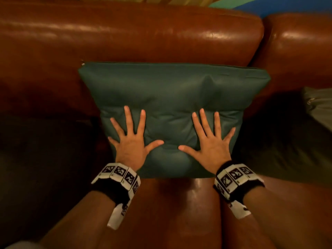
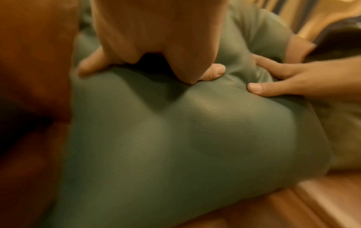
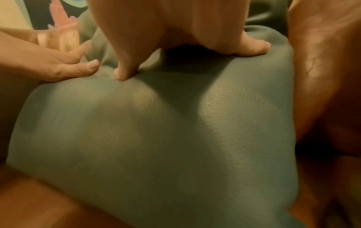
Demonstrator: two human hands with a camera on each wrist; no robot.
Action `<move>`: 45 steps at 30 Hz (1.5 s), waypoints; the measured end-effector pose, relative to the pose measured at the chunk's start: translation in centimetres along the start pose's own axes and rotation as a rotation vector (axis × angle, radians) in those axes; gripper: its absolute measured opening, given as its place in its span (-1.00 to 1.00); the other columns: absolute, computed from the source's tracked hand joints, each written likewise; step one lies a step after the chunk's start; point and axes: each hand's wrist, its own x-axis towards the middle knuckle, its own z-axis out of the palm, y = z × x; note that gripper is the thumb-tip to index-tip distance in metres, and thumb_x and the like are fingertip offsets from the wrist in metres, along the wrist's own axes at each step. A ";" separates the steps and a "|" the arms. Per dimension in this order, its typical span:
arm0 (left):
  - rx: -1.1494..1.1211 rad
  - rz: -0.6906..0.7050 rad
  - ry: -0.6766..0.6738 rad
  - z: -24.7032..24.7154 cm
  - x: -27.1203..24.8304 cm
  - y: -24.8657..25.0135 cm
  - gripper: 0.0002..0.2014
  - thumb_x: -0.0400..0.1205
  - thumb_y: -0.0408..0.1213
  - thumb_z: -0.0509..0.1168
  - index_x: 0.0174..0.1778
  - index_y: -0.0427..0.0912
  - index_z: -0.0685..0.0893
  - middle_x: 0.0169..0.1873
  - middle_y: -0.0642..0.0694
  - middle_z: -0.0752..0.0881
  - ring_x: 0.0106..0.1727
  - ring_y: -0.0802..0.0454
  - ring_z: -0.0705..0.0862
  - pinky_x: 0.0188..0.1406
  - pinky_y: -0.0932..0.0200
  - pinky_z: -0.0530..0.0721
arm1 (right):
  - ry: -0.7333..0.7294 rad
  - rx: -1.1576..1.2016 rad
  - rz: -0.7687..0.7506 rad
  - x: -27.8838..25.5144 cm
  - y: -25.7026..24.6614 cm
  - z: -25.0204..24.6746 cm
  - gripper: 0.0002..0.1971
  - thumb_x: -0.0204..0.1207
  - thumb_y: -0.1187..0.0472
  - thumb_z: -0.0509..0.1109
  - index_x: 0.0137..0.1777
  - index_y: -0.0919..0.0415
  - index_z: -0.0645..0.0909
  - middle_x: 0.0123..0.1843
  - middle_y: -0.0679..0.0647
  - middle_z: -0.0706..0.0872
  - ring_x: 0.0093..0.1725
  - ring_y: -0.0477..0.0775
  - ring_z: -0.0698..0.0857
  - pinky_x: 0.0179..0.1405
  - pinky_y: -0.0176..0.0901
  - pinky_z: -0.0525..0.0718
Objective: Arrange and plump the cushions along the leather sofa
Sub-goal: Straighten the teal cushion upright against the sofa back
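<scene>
A square green leather cushion (image 1: 172, 97) leans against the backrest of the brown leather sofa (image 1: 125, 33), its lower edge on the seat. My left hand (image 1: 132, 139) lies flat on the cushion's lower left, fingers spread and straight. My right hand (image 1: 210, 139) presses the lower right the same way. The cushion (image 2: 166, 138) dents under my left hand (image 2: 156, 46), and the right hand's fingers (image 2: 273, 86) show beside it. In the right wrist view my right hand (image 3: 185, 38) pushes into the cushion (image 3: 156, 138).
A second olive-green cushion (image 1: 318, 106) lies on the seat at the far right, partly out of frame. The gap between two backrest sections (image 1: 258, 56) runs behind the cushion's right corner. Bare brown seat leather (image 1: 179, 203) spreads in front of the cushion.
</scene>
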 end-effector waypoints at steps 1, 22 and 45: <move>0.007 0.003 -0.017 -0.4 -0.2 -0.3 -0.03 0.32 0.61 -0.17 0.48 0.36 -0.59 0.62 0.01 -0.52 0.64 -0.57 -0.18 0.29 -0.75 0.28 | -0.027 -0.002 0.007 0.1 -0.2 -0.1 0.01 0.25 -0.70 -0.21 0.54 -0.35 -0.66 0.57 -0.37 -0.67 0.70 0.12 -0.47 0.43 0.81 -0.19; -0.933 -0.347 0.232 -3.5 -4.4 0.3 0.03 0.49 0.36 0.24 0.68 0.14 -0.28 0.72 -0.11 -0.23 0.72 -0.03 -0.15 0.68 -0.10 -0.13 | 0.076 0.970 0.396 -1.8 4.4 -5.9 -0.17 -0.07 -0.56 0.55 0.14 -0.11 0.55 0.33 0.07 0.49 0.29 -0.01 0.56 0.46 -0.06 0.50; -0.818 -0.279 0.499 -14.6 -1.8 -1.6 -0.62 0.61 0.01 0.38 0.13 -0.21 0.52 -0.07 -0.09 0.61 -0.04 0.00 0.56 -0.14 0.32 0.38 | 0.204 0.215 -0.141 -2.5 -16.5 -11.9 -0.29 0.75 -0.17 -0.06 0.78 0.17 -0.12 0.81 0.12 -0.14 0.78 0.14 -0.17 0.67 0.16 -0.30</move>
